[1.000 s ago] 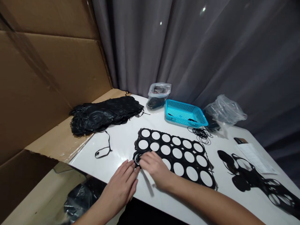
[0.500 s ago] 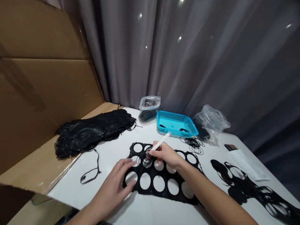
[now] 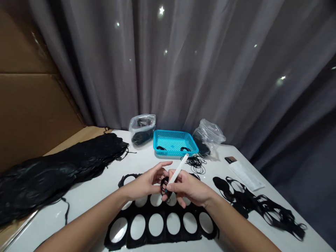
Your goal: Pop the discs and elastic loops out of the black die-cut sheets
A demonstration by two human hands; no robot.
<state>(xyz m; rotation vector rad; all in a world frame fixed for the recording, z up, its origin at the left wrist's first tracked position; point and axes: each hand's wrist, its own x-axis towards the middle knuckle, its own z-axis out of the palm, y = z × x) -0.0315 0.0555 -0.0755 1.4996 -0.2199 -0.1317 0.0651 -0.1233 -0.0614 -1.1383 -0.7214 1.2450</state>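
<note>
My right hand [image 3: 187, 187] is closed round a slim white pen-like tool [image 3: 178, 169], its far end slanting up to the right. Thin black cord loops [image 3: 165, 185] hang in a bunch at the fingers of that hand. From the other side my left hand [image 3: 148, 180] meets the bunch with thumb and fingertips, its index finger stretched out above. Beneath both hands lies a flat black sheet [image 3: 164, 213] with rows of round holes, the white table showing through. The hands partly cover its upper rows.
Beyond the hands stands a blue basket [image 3: 172, 153] holding some black loops, between two clear plastic bags [image 3: 143, 122] [image 3: 210, 134]. More cord loops [image 3: 196, 162] lie before it. Left is a black stack [image 3: 65, 164] by a cardboard box [image 3: 28, 105]; right, black cut-out scraps [image 3: 252, 203], a phone [image 3: 230, 160] and white paper [image 3: 245, 175].
My left hand has lifted off the sheet's left edge and come to the cord loops at my right hand. The loops are raised toward me. The view has turned right.
</note>
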